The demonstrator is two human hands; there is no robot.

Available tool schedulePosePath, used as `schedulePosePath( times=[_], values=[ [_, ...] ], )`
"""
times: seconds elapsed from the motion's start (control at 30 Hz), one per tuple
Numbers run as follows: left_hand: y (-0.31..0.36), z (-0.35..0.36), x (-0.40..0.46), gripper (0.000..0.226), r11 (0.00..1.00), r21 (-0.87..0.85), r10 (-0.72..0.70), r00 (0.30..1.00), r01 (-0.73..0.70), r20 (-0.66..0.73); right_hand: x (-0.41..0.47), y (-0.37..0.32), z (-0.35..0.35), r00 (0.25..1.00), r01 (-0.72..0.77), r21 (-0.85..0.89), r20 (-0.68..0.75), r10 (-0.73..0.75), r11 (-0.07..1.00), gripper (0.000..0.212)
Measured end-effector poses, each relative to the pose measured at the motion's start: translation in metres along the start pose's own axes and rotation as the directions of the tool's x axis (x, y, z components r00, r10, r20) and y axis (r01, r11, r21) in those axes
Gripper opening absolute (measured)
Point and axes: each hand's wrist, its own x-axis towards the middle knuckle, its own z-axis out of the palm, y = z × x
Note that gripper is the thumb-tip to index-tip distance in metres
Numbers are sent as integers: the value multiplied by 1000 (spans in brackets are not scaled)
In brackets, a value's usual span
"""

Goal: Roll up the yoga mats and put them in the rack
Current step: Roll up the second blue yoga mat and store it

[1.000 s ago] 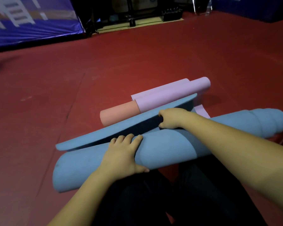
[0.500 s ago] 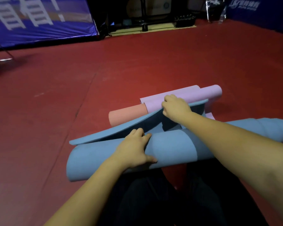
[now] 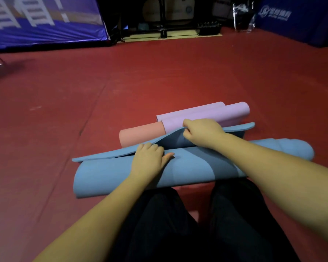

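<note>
The blue mat [image 3: 106,174] lies half-rolled on the red floor [image 3: 159,78], just before the person's knees. The left hand [image 3: 148,157] rests on the roll, fingers curled over its top. The right hand [image 3: 201,133] pinches the mat's loose flap. White writing on the blue banners [image 3: 42,17] is too blurred to read.

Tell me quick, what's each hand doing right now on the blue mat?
Left hand: fingers curled over the loose edge, pressing on the blue mat roll.
Right hand: pinching the mat's raised loose edge, lifting it.
</note>
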Motion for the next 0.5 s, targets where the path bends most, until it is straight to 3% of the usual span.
schedulePosePath(
  times=[0.17,0.33,0.43,0.5],
  values=[
    [-3,7,4,51,998,50,49,981,-41,-185,-11,-4,2,999,-10,28,38,9,1000,20],
    [-9,19,3,50,997,72,42,948,-20,-317,-21,-6,13,1000,-1,37,-12,1,999,25],
    [-11,19,5,58,996,-86,-52,954,28,-295,-24,-6,18,1000,-3,31,-18,4,1000,26],
    [-12,15,6,68,977,-184,-139,976,108,-167,-28,-8,19,999,5,21,-41,-4,1000,24]
  ],
)
